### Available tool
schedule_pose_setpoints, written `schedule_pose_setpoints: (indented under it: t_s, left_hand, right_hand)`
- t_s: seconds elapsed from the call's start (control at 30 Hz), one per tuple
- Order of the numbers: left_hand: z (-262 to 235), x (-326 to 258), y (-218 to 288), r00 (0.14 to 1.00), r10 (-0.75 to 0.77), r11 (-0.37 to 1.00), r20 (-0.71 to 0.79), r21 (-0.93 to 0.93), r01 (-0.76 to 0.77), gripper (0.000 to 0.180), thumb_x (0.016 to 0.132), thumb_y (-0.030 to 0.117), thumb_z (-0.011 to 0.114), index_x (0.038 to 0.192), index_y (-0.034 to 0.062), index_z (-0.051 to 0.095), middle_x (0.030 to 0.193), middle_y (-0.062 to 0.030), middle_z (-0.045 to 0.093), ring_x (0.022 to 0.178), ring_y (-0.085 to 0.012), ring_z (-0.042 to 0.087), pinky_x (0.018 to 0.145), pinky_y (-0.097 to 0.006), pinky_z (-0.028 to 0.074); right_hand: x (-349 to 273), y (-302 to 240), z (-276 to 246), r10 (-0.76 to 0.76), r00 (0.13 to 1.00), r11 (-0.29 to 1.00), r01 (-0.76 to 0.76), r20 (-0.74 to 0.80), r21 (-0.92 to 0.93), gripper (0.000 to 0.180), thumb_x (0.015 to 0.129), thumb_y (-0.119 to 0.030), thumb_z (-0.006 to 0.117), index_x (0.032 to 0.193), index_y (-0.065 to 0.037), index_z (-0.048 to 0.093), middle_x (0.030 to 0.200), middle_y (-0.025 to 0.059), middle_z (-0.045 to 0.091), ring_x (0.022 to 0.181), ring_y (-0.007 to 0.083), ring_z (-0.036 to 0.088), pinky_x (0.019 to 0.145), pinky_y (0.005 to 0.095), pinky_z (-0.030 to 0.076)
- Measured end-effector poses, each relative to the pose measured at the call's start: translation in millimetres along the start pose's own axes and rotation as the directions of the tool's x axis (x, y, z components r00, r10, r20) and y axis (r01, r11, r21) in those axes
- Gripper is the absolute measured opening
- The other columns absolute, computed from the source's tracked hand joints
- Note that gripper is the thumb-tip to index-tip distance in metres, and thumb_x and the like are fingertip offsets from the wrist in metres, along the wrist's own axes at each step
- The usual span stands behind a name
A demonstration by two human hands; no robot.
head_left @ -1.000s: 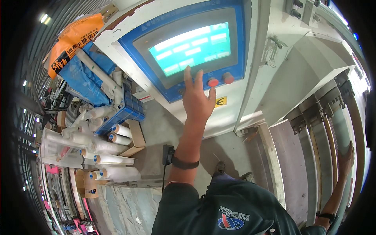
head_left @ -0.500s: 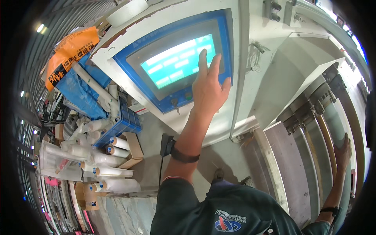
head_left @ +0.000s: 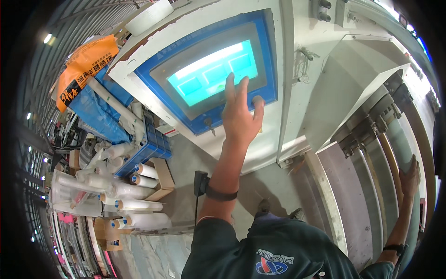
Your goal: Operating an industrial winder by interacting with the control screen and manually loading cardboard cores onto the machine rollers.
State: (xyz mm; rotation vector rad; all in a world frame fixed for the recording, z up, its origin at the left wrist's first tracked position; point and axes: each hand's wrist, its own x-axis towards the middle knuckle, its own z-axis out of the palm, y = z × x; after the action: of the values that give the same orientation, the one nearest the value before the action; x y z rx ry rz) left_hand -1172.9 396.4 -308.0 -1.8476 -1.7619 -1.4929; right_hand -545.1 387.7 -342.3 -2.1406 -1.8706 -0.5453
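Observation:
My left hand (head_left: 242, 114) reaches over a control panel's touchscreen (head_left: 190, 88), its fingers apart and nothing held. The index fingertip lies over the lower right part of the lit turquoise display; whether it touches the glass I cannot tell. Around the screen runs a blue frame (head_left: 158, 93) set in a white machine cabinet (head_left: 134, 58). A key switch (head_left: 208, 122) sits below the display, left of my wrist. Far to the right, my right hand (head_left: 409, 179) rests on a long grey-green roller (head_left: 405, 144) with its fingers laid along the surface.
White film rolls (head_left: 147, 221) and a blue crate (head_left: 158, 142) are stacked on the left. Orange and blue bags (head_left: 95, 60) lean behind the crate. More rollers and bars (head_left: 371, 186) run along the right side, beside a slanted metal cover (head_left: 350, 88). A white tub-like object (head_left: 148, 17) sits atop the cabinet.
My left hand has moved slightly down and left across the panel. The display has switched to a layout with fewer, larger boxes. My right hand stays on the roller.

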Motion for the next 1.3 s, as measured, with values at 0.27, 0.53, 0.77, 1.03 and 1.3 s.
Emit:
schedule_pose_setpoints:
  t_s: [0.27,0.53,0.77,1.03,1.3]
  left_hand:
    - [-5.1,-22.4,-26.0,0.999,-0.039,0.992,-0.025,0.123,0.041,0.063,0.079,0.008,0.074,0.136,0.0033,0.049,0.147,-0.0216,0.039,0.088,-0.0220,0.067,0.071,-0.033,0.057]
    - [-16.4,-2.9,-28.1,0.994,0.039,0.989,-0.106,0.144,-0.024,0.067,0.077,0.008,0.076,0.138,0.0106,0.048,0.148,-0.0200,0.038,0.090,-0.0243,0.065,0.070,-0.033,0.057]
    - [-22.7,-11.7,-30.8,0.999,-0.034,0.984,-0.024,0.172,0.037,0.069,0.078,0.012,0.074,0.139,0.0085,0.043,0.149,-0.0258,0.034,0.119,-0.0425,0.055,0.085,-0.044,0.055]
    - [-30.3,-37.4,-43.1,0.998,0.000,0.986,-0.056,0.166,0.009,0.066,0.077,0.007,0.074,0.137,0.0068,0.049,0.147,-0.0206,0.039,0.090,-0.0252,0.067,0.072,-0.034,0.058]
    - [-36.1,-38.5,-47.9,0.999,-0.022,0.983,-0.044,0.180,0.029,0.065,0.075,0.006,0.075,0.136,0.0063,0.050,0.148,-0.0203,0.039,0.091,-0.0251,0.068,0.073,-0.033,0.058]
  right_hand:
    - [2.3,10.0,7.2,0.020,1.000,1.000,-0.020,0.020,0.009,0.081,0.074,-0.014,0.074,0.146,-0.008,0.037,0.126,0.0221,0.055,0.113,0.0419,0.057,0.093,0.0501,0.048]
    - [-0.1,8.5,6.3,-0.008,1.000,1.000,0.007,0.001,0.022,0.082,0.074,-0.015,0.075,0.146,-0.008,0.038,0.127,0.0221,0.055,0.113,0.0422,0.057,0.093,0.0502,0.048]
    - [0.0,6.2,4.5,0.006,1.000,1.000,-0.006,0.014,0.000,0.081,0.075,-0.015,0.074,0.146,-0.007,0.038,0.125,0.0222,0.056,0.111,0.0432,0.058,0.092,0.0503,0.048]
    - [1.6,5.6,5.7,-0.003,1.000,1.000,0.003,0.009,-0.015,0.079,0.077,-0.016,0.075,0.146,-0.007,0.038,0.126,0.0214,0.056,0.111,0.0429,0.058,0.092,0.0499,0.048]
    - [2.0,4.4,3.5,0.003,1.000,1.000,-0.003,0.026,0.000,0.077,0.078,-0.019,0.074,0.146,-0.007,0.039,0.125,0.0215,0.056,0.111,0.0431,0.057,0.091,0.0505,0.048]
